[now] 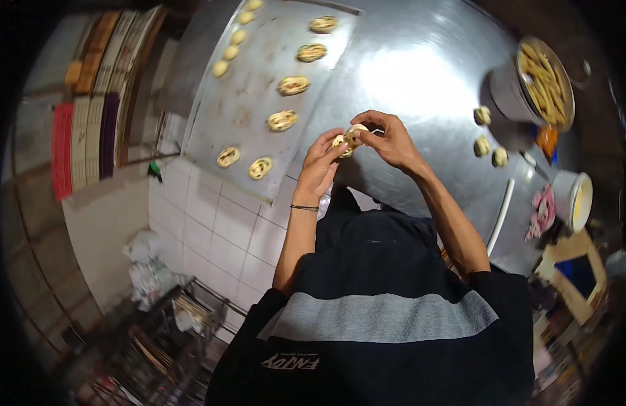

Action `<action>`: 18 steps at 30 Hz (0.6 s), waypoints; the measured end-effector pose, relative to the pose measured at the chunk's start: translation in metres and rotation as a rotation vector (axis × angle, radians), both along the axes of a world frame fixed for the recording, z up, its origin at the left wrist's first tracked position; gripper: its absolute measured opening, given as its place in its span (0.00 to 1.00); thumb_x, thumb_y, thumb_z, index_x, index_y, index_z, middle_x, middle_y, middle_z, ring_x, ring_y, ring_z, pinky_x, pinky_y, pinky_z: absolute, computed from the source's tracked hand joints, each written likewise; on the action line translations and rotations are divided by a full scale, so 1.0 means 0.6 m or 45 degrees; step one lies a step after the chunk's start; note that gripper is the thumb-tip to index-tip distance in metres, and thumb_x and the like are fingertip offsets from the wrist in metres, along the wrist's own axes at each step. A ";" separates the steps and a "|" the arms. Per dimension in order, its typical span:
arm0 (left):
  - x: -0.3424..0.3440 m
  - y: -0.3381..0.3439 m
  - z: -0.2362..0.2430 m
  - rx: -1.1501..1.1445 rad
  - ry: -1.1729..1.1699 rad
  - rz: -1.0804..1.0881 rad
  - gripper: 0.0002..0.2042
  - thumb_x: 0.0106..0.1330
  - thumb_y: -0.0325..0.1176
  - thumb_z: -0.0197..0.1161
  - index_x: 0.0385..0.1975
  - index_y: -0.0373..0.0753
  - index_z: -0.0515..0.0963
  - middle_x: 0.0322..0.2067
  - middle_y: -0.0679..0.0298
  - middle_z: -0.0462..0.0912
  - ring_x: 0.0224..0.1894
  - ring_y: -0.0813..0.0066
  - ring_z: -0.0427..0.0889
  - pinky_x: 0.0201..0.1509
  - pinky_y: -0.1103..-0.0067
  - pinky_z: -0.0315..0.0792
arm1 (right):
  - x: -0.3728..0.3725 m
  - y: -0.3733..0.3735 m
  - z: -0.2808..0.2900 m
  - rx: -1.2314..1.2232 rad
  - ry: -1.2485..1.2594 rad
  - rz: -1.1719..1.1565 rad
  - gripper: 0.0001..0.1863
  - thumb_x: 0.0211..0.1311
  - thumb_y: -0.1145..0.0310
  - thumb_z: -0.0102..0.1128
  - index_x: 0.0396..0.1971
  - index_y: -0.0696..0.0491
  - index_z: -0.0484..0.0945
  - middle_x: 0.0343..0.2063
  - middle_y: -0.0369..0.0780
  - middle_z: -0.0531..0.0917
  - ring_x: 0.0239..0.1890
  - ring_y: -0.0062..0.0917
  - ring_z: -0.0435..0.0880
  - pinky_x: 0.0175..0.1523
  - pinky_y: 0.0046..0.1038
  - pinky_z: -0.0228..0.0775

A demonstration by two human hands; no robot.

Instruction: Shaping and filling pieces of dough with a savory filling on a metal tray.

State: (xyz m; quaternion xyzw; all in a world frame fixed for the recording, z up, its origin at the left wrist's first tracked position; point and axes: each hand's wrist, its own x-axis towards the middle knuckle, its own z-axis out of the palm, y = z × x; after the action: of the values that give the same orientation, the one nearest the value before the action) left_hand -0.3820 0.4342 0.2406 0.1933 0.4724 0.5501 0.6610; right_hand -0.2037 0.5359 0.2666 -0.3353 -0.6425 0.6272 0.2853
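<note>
A small piece of filled dough (345,145), pale with dark streaks, is held between my two hands above the near edge of the metal table. My left hand (317,169) supports it from the left, thumb on top. From the other side, the bent fingers of my right hand (389,141) pinch it and partly hide it. To the left lies a metal baking tray (238,111). Several flat oval dough pieces (282,121) with dark streaks rest on it, and several round pale dough balls (230,53) line its far left side.
On the right of the metal table (407,108) are three streaked dough lumps (482,146), a bucket of yellowish strips (546,84), a white tub (579,201), a pink cloth (542,214) and a white rod (501,215). Shelved flat packs (89,139) stand at far left.
</note>
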 end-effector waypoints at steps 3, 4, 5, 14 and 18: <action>-0.003 -0.029 -0.029 0.019 -0.346 0.311 0.15 0.72 0.27 0.58 0.56 0.31 0.74 0.53 0.57 0.80 0.57 0.70 0.77 0.62 0.74 0.70 | -0.056 0.001 0.002 -0.044 0.007 0.084 0.12 0.63 0.72 0.62 0.44 0.61 0.80 0.33 0.41 0.85 0.34 0.20 0.82 0.39 0.25 0.74; -0.003 -0.032 -0.032 0.022 -0.372 0.358 0.15 0.72 0.27 0.58 0.56 0.31 0.74 0.53 0.57 0.80 0.57 0.70 0.77 0.62 0.74 0.70 | -0.067 -0.004 0.004 -0.073 0.016 0.071 0.11 0.63 0.73 0.62 0.43 0.61 0.81 0.33 0.40 0.85 0.34 0.20 0.82 0.38 0.24 0.73; -0.013 -0.031 -0.035 0.058 -0.334 0.440 0.15 0.72 0.27 0.58 0.57 0.32 0.74 0.53 0.57 0.80 0.57 0.70 0.78 0.62 0.75 0.71 | -0.080 0.001 -0.010 -0.176 0.064 0.106 0.13 0.66 0.72 0.61 0.46 0.62 0.80 0.35 0.38 0.84 0.38 0.18 0.82 0.44 0.21 0.76; -0.124 0.050 -0.050 0.068 0.384 0.599 0.12 0.72 0.31 0.60 0.52 0.35 0.77 0.40 0.65 0.82 0.42 0.81 0.77 0.48 0.82 0.71 | -0.193 0.075 -0.054 -0.239 -0.129 0.107 0.16 0.70 0.71 0.57 0.47 0.70 0.78 0.39 0.46 0.85 0.37 0.26 0.86 0.43 0.24 0.82; -0.168 0.080 -0.086 0.076 0.494 0.439 0.12 0.70 0.32 0.62 0.50 0.35 0.79 0.40 0.65 0.81 0.41 0.78 0.79 0.49 0.81 0.71 | -0.223 0.108 -0.113 -0.198 -0.117 0.045 0.15 0.68 0.74 0.57 0.46 0.72 0.78 0.42 0.49 0.83 0.38 0.28 0.86 0.41 0.25 0.82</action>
State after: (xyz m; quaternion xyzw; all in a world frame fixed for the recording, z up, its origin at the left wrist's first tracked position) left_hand -0.4829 0.4822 0.1891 0.2313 0.5999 0.6208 0.4485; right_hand -0.3372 0.6007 0.1989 -0.3734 -0.6101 0.6641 0.2174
